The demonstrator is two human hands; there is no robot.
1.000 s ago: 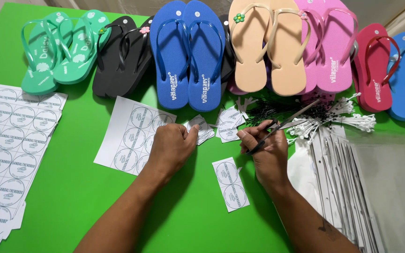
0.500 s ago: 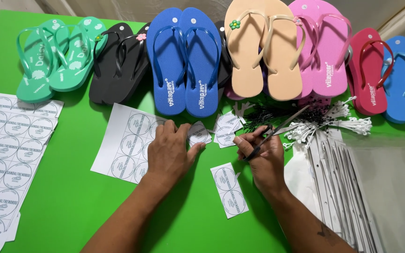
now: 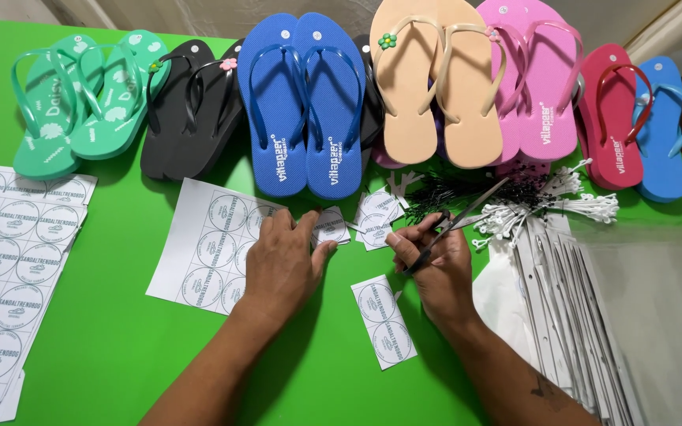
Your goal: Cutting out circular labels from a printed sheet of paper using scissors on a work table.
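My left hand point(image 3: 284, 260) rests palm-down on a white sheet of round printed labels point(image 3: 207, 244), its fingertips pinching a small cut label piece point(image 3: 330, 226). A pair of black-handled scissors point(image 3: 455, 225) is in my right hand point(image 3: 432, 260), with the blades pointing up to the right. Between the two hands lies another small cut label piece point(image 3: 376, 218). A cut strip with two round labels point(image 3: 384, 321) lies on the green table point(image 3: 104, 347) just below my hands.
Flip-flop pairs line the far edge: green point(image 3: 80, 99), black point(image 3: 187, 106), blue point(image 3: 305, 102), beige point(image 3: 436, 87), pink point(image 3: 538, 87), red and blue point(image 3: 633, 126). Stacked label sheets point(image 3: 9, 268) lie left. Plastic tag fasteners point(image 3: 546, 205) and clear bags point(image 3: 617, 315) lie right.
My left hand has shifted slightly right along the label sheet, still gripping the small cut piece. The right hand with the scissors stays in nearly the same place.
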